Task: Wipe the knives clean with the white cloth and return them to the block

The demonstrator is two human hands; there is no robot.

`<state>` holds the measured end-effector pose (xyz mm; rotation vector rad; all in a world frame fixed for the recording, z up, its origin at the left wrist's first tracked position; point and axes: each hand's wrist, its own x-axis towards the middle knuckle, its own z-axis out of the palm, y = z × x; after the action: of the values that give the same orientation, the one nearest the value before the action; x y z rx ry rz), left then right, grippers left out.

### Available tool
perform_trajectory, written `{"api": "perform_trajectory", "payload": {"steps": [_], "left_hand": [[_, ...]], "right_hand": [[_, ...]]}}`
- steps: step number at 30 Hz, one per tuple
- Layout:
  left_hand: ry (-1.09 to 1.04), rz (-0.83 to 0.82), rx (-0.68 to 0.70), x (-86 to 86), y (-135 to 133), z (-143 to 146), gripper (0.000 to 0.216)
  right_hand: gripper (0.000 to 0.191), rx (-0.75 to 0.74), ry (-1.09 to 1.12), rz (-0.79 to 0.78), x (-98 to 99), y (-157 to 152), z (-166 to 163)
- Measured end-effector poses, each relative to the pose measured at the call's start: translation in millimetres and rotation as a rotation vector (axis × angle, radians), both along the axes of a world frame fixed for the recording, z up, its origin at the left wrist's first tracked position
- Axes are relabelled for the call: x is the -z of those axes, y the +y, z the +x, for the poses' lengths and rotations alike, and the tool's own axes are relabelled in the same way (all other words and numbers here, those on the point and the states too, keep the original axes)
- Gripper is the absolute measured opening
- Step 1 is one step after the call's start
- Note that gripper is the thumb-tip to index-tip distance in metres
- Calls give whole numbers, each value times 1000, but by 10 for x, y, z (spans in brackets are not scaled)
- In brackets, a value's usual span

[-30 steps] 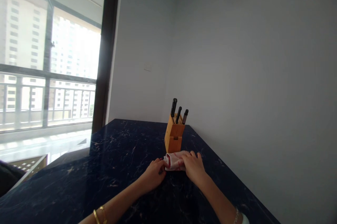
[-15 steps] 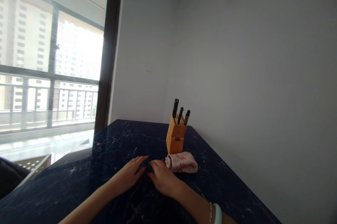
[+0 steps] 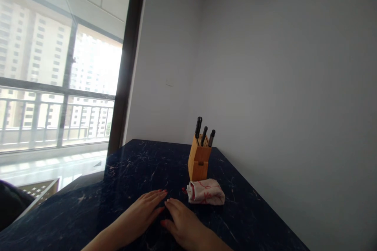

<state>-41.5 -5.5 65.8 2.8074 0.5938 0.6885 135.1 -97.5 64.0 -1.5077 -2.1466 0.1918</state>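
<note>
Folded pink-and-white cloth [image 3: 209, 193] lies on the dark marbled table [image 3: 132, 172] just in front of the wooden knife block [image 3: 198, 164], near the empty right hand [image 3: 185, 219] and left hand [image 3: 143, 211], their fingers straight and close together, thumbs apart.

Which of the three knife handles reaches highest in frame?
The leftmost handle in the wooden block: its top shows higher than those of the middle handle and the right handle.
</note>
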Motion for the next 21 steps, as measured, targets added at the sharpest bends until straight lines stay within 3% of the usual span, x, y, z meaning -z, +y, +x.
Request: {"api": "perform_trajectory", "payload": {"steps": [6, 13, 21], "left_hand": [[26, -59, 69, 96, -60, 36, 41], [97, -119, 40, 137, -22, -7, 45], [141, -118, 8, 126, -64, 23, 50]], "right_hand": [[49, -7, -89, 2, 33, 16, 38], [51, 20, -178, 42, 113, 22, 26], [49, 7, -196, 36, 45, -8, 16]]}}
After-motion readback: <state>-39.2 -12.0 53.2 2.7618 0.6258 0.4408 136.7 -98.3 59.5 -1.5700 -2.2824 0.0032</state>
